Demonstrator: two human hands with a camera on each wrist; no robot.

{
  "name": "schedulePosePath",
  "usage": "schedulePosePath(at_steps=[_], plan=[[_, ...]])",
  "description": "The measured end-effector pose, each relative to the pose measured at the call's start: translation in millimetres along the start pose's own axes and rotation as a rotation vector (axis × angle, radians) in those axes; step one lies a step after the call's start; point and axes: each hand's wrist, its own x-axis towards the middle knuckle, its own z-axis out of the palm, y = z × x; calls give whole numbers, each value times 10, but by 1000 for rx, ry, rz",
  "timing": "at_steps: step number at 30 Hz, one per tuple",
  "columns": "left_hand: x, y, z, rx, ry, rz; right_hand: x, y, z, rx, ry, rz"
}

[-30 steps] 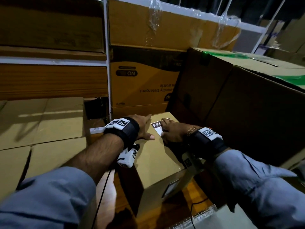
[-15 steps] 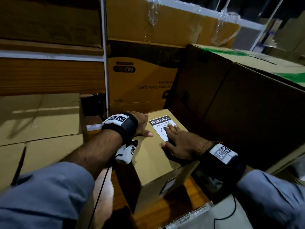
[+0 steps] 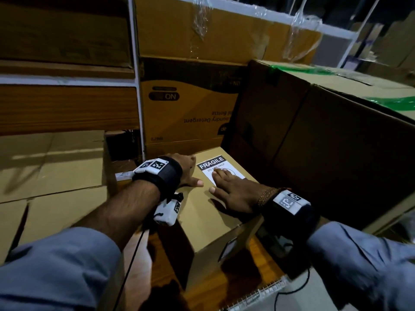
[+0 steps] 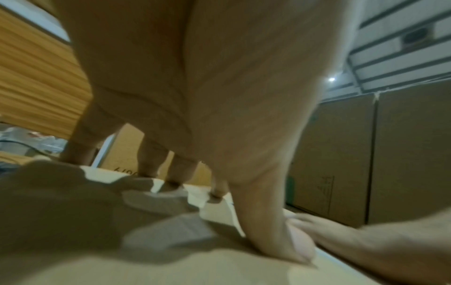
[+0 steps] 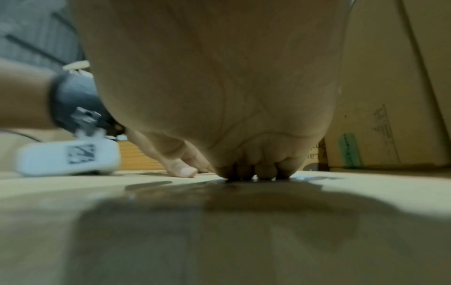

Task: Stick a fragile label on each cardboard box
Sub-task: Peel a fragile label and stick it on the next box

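**Cardboard box top with label under both hands**

Cardboard formed the working surface: a small cardboard box [image 3: 208, 212] stood with its top face up, and all positions below are given relative to it.

The fragile label [image 3: 219, 169] lay flat on the far part of the box top, near the far right corner. Its black band read "FRAGILE", with "DO NOT DROP" printed beneath; the lower print was partly covered.

The right hand [image 3: 235, 194] lay palm down on the box top, fingers extended and flat. Its fingertips [image 3: 219, 173] pressed on the near portion of the label. The thumb rested on bare cardboard just beside the label's near left corner. In the right wrist view the right hand [image 5: 219, 86] met the surface at the fingertips only, with the palm raised.

The left hand [image 3: 189, 170] rested on the far left part of the box top, fingers spread and straight, holding nothing. Its thumb lay on the cardboard just left of the label. The left wrist view showed the left hand [image 4: 195, 96] arched, fingertips on the box top.

A large carton [image 3: 325, 142] stood against the box's right side. A printed detergent carton [image 3: 190, 108] stood beyond its far edge.
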Motion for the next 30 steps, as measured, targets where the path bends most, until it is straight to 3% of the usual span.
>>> schedulePosePath(at_steps=[7, 12, 20, 25, 30], plan=[[16, -2, 13, -41, 6, -42, 260, 233, 50, 8, 75, 36], [4, 27, -8, -61, -7, -70, 10, 340, 201, 75, 192, 114], [21, 74, -28, -34, -22, -105, -475, 303, 407, 81, 213, -53], [66, 74, -42, -14, -29, -129, -434, 322, 309, 99, 202, -167], [98, 72, -39, -29, -44, -141, -250, 313, 225, 106, 181, -186]])
